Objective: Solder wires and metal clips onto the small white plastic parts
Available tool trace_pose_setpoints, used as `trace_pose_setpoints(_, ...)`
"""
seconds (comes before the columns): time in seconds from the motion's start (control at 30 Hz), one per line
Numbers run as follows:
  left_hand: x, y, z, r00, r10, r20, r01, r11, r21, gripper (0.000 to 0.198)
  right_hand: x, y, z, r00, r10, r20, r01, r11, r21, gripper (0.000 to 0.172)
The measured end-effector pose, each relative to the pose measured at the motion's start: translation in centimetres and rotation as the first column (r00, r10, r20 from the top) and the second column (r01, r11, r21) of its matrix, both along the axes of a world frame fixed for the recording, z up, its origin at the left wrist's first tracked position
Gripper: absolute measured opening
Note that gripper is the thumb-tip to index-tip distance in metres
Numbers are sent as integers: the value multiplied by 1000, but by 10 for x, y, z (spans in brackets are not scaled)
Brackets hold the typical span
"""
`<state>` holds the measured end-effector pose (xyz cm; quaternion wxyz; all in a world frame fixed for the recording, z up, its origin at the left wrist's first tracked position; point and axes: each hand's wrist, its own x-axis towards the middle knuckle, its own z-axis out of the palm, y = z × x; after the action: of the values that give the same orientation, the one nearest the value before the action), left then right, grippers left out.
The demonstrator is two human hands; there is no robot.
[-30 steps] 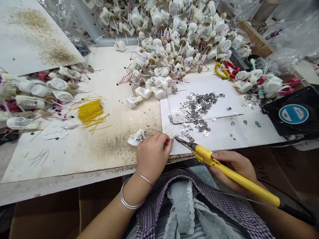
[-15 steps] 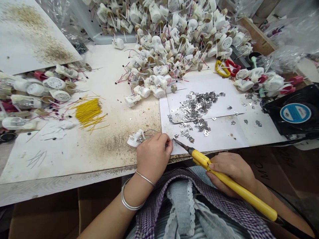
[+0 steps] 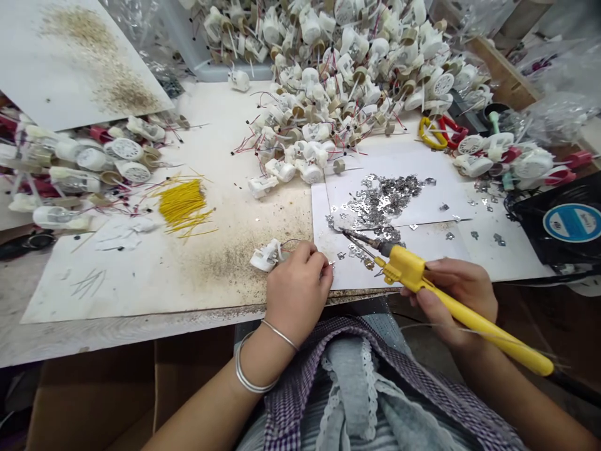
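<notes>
My left hand [image 3: 299, 288] rests at the table's front edge with fingers pinched together on a thin wire that runs to a small white plastic part [image 3: 266, 257] lying just to its left. My right hand [image 3: 457, 293] grips a yellow-handled soldering iron [image 3: 446, 300]. Its metal tip points up and left, over the near edge of a heap of small silver metal tabs [image 3: 375, 203] on white paper [image 3: 422, 250]. The tip is a short way right of my left fingers and apart from them.
A large pile of white plastic parts with red wires [image 3: 347, 75] fills the back of the table. Yellow wire pieces [image 3: 181, 203] lie at the left, near more white parts [image 3: 84, 169]. Red and yellow scissors [image 3: 439, 133] and a black fan [image 3: 563, 219] sit at the right.
The soldering iron has lifted and swung away from my left fingers, its tip now over the silver tabs. My left hand keeps its pinch in the same place.
</notes>
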<state>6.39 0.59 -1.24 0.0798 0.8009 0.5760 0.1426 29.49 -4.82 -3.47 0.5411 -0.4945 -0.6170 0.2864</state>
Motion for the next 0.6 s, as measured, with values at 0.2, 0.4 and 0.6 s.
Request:
trace_pose_setpoints(0.2, -28, -39, 1, 968, -160, 195, 163, 987, 1, 15, -42, 50, 15, 936, 333, -114, -337, 941, -15, 26)
trace_pose_setpoints(0.4, -60, -71, 10, 867, -28, 498, 120, 981, -154, 26, -95, 95, 19, 788, 578, 211, -588, 809, -20, 24)
trace_pose_setpoints(0.6, -82, -70, 16, 835, 111, 539, -32, 987, -155, 12, -138, 113, 8, 608, 749, 262, -757, 647, -94, 32)
